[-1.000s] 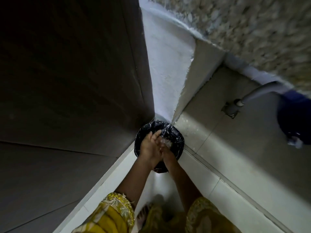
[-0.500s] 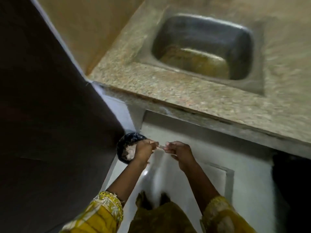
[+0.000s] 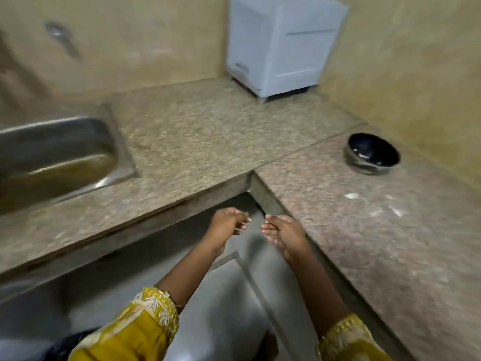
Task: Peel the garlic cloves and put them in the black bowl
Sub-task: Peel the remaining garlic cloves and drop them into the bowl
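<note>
Speckled granite counter (image 3: 197, 142) in an L, steel sink (image 3: 52, 157) set in left, white box (image 3: 283, 45) at far corner, beige walls (image 3: 130, 40), grey floor (image 3: 234, 308) near.

Speckled granite counter (image 3: 195, 142) wraps corner in L. Left run beige-brown, right run pinker, straight seam between them.
Steel sink (image 3: 52, 157) sunk in left run, brownish sheen in basin.
Pale grey box unit (image 3: 281, 45) on short feet, standing on counter in back corner, close to beige wall (image 3: 130, 43).
Small metal fitting (image 3: 58, 33) on wall above sink, blurred.
Grey floor (image 3: 229, 308) below counter edge.
</note>
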